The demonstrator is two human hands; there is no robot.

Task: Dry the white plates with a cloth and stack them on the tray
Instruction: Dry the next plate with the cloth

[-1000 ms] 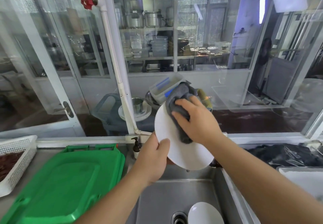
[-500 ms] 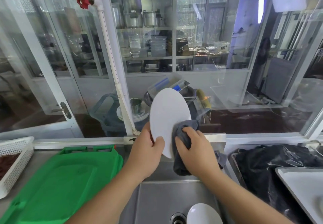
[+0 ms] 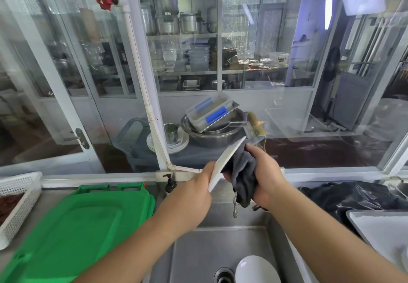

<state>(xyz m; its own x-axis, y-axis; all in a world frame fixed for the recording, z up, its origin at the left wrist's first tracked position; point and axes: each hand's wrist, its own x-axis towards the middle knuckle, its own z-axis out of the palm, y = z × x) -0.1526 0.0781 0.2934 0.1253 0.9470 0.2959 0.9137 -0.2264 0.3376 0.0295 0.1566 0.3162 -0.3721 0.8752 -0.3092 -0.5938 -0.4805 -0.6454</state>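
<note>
Over the steel sink [image 3: 212, 240], my left hand [image 3: 194, 196] grips the lower edge of a white plate [image 3: 225, 163], which stands almost edge-on to me and tilts up to the right. My right hand [image 3: 265, 176] presses a dark grey cloth [image 3: 242, 176] against the plate's right face. Another white plate [image 3: 256, 269] lies in the sink basin beside the drain [image 3: 223, 276]. A white tray [image 3: 382, 232] sits on the counter at the right, partly cut off by the frame.
A green plastic lid [image 3: 72, 232] covers the counter on the left, with a white perforated basket [image 3: 17, 201] beyond it. A black plastic bag [image 3: 353, 196] lies behind the tray. A soap pump bottle [image 3: 170, 183] stands at the sink's back edge under glass windows.
The plate has turned from facing me to nearly edge-on. My right hand with the cloth has moved from the plate's front, down and around to its right side.
</note>
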